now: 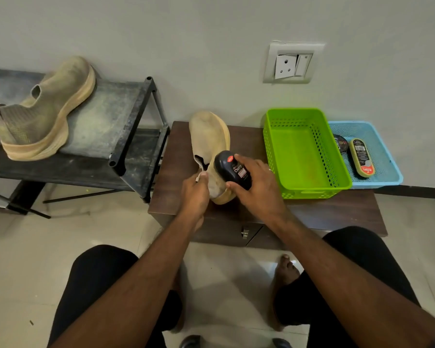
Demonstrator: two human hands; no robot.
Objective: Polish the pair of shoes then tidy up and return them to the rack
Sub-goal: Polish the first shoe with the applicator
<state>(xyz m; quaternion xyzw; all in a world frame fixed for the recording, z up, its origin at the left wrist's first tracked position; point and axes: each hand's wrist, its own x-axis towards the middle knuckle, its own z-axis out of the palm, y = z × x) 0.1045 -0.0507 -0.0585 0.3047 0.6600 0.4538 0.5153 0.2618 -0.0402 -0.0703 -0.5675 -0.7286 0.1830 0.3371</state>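
A beige slip-on shoe (pixel 209 139) stands on the low brown table (pixel 337 212), toe pointing away from me. My left hand (pixel 195 194) pinches its heel collar. My right hand (pixel 258 189) grips a black liquid polish bottle (pixel 232 168) and presses it against the shoe's side near the heel. The matching shoe (pixel 43 114) lies tilted on the top shelf of the black shoe rack (pixel 133 136) at the left.
A green plastic basket (pixel 309 189) stands on the table to the right of the shoe. Behind it a blue basket (pixel 384 156) holds a shoe brush (pixel 361 157) and a round polish tin (pixel 340 143). A wall socket (pixel 293 62) is above. My knees and bare feet are below the table.
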